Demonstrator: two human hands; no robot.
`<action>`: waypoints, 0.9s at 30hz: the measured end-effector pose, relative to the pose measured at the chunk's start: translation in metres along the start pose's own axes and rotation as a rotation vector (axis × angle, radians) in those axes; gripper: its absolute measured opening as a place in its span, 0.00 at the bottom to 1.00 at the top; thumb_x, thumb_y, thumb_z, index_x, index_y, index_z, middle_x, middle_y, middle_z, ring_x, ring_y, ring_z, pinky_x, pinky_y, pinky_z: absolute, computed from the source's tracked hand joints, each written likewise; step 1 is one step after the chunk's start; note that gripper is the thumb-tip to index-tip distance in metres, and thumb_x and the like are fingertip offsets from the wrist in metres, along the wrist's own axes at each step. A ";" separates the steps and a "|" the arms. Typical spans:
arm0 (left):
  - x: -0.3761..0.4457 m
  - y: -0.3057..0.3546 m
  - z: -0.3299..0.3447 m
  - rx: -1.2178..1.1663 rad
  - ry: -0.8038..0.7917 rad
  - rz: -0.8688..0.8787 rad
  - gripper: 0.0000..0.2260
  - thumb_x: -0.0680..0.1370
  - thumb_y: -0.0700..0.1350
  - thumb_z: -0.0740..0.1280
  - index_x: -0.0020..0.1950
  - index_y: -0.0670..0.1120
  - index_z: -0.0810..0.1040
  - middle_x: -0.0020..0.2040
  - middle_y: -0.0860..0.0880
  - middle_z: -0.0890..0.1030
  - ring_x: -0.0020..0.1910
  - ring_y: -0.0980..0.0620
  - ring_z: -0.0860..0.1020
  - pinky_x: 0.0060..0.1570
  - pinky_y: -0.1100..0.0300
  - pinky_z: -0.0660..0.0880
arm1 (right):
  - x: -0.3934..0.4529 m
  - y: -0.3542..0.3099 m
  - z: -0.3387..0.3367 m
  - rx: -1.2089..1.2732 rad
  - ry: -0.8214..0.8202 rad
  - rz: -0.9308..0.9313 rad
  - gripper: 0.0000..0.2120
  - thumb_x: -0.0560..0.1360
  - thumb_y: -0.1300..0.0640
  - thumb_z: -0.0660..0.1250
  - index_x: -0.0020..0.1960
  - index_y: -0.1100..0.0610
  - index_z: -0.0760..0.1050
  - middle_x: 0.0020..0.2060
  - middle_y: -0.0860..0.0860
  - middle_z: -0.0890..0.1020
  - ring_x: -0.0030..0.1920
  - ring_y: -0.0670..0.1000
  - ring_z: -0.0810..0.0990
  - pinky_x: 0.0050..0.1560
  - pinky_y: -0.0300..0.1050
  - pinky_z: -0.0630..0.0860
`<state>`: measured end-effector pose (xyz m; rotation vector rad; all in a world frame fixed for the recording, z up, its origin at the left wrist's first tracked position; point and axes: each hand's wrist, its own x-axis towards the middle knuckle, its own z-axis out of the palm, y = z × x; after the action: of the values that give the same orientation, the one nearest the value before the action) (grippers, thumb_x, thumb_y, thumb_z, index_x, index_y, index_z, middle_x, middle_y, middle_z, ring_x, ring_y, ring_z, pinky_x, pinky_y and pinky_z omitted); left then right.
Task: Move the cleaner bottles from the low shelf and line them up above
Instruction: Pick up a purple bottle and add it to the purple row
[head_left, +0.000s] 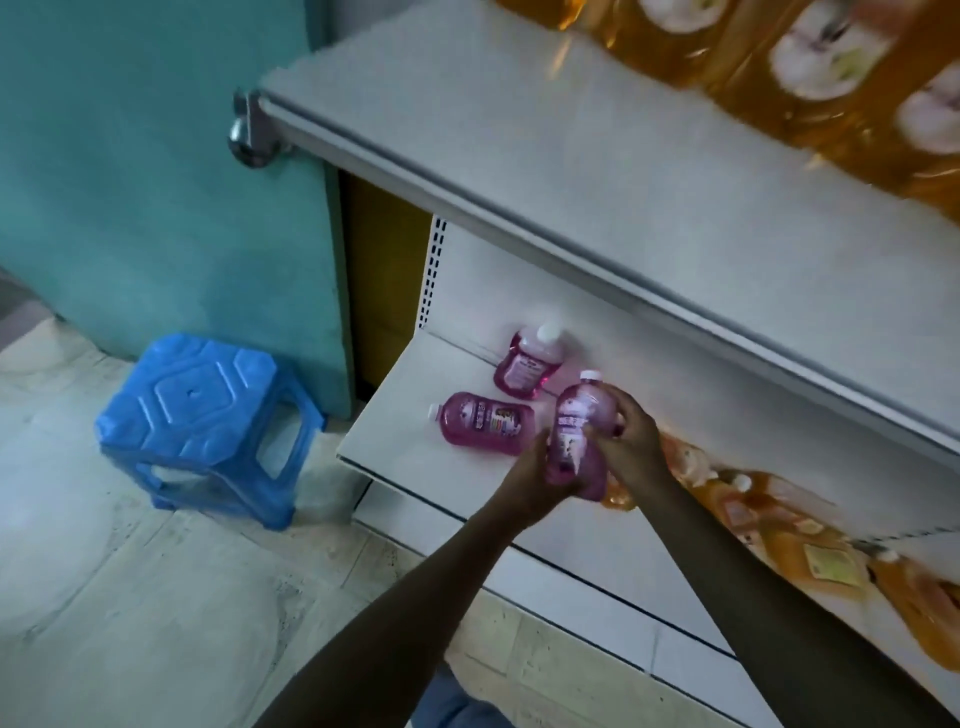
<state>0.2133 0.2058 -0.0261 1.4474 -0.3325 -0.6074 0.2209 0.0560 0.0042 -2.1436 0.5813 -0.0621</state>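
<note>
Now both hands on one pink bottle (581, 431), held up just over the low shelf (405, 415). Left hand (540, 475) wrapped round the bottom end, fingers (563, 467) curled tight on it. Right hand (634, 441) on the side near the top, fingers (618, 428) curled round it too. White cap pointing up and away, bottle tilted.

Just past the fingers, a second pink bottle (529, 366) on the same shelf, back by the wall, cap to the rear. To the left of the fingers, a third pink bottle (485, 423) flat on its side, cap pointing left. Both near the held one, not touching it.

Right of the fingers, orange bottles (779, 525) lying along the low shelf, one touching or almost touching the right wrist side; hard to tell. Straight above the fingers, the upper shelf (571, 156) sticking out over them, with its front edge in the way of a lift straight up. More orange bottles (810, 67) at the back right of it, blurry.

Far left of the fingers, a blue stool (208, 421) on the floor (130, 597), next to a teal wall (156, 156).
</note>
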 end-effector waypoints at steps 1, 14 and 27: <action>-0.007 0.011 0.005 -0.019 -0.016 0.033 0.19 0.74 0.40 0.72 0.62 0.49 0.71 0.53 0.50 0.81 0.53 0.57 0.81 0.50 0.59 0.80 | -0.015 -0.005 -0.014 0.090 0.049 -0.034 0.24 0.73 0.65 0.70 0.67 0.52 0.72 0.63 0.49 0.78 0.61 0.51 0.77 0.52 0.37 0.77; -0.173 0.128 0.048 0.012 -0.225 0.377 0.36 0.72 0.45 0.74 0.73 0.61 0.59 0.63 0.63 0.77 0.61 0.60 0.77 0.54 0.64 0.77 | -0.260 -0.091 -0.116 0.573 0.212 -0.357 0.25 0.76 0.60 0.65 0.72 0.50 0.65 0.64 0.50 0.76 0.61 0.53 0.80 0.50 0.51 0.82; -0.243 0.167 0.203 0.011 -0.482 0.645 0.39 0.71 0.44 0.75 0.74 0.66 0.59 0.70 0.57 0.72 0.66 0.53 0.75 0.61 0.51 0.76 | -0.426 -0.082 -0.246 0.000 0.527 -0.393 0.45 0.69 0.52 0.76 0.73 0.31 0.51 0.72 0.30 0.53 0.70 0.37 0.63 0.58 0.39 0.78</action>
<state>-0.0658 0.1796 0.1965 1.0971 -1.1310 -0.4112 -0.1878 0.0927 0.2873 -2.2153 0.4387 -0.8610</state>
